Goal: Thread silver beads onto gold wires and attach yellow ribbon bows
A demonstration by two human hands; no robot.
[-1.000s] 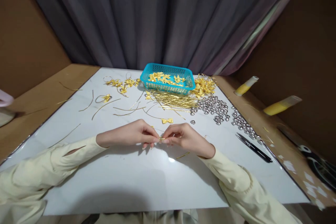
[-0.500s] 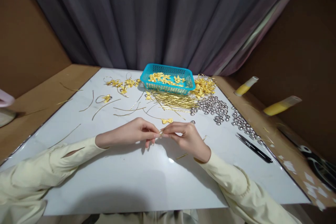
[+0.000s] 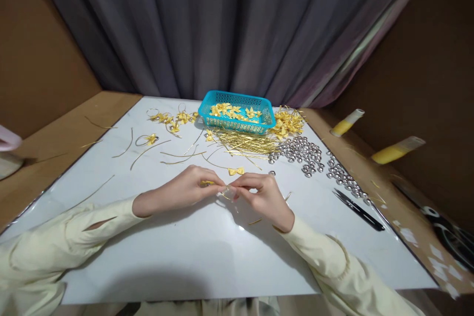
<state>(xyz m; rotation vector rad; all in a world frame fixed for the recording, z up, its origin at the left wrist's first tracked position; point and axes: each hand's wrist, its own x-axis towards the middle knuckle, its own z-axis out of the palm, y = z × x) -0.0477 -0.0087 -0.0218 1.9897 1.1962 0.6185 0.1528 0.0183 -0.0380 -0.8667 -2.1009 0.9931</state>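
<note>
My left hand point(image 3: 188, 187) and my right hand point(image 3: 263, 197) meet over the middle of the white board, fingertips pinched close together. Between them is a thin gold wire point(image 3: 226, 195), curving just below the fingertips. A bit of yellow ribbon point(image 3: 207, 183) shows inside my left hand; its full shape is hidden by the fingers. Both hands grip the wire. Just beyond the fingertips lies a yellow ribbon bow point(image 3: 236, 171). A short gold wire piece point(image 3: 255, 221) rests near my right wrist.
Behind stands a blue basket point(image 3: 237, 127) of yellow bows, with a gold wire pile point(image 3: 252, 143) before it. To the right lie a yellow bow heap point(image 3: 289, 122), silver beads point(image 3: 301, 150), black tweezers point(image 3: 359, 210) and two glue bottles point(image 3: 346, 123). Finished-looking wired bows point(image 3: 150, 139) lie left.
My hands have turned slightly, so the curved wire and the yellow ribbon in my left hand now show. My left fingers have folded up from hanging below.
</note>
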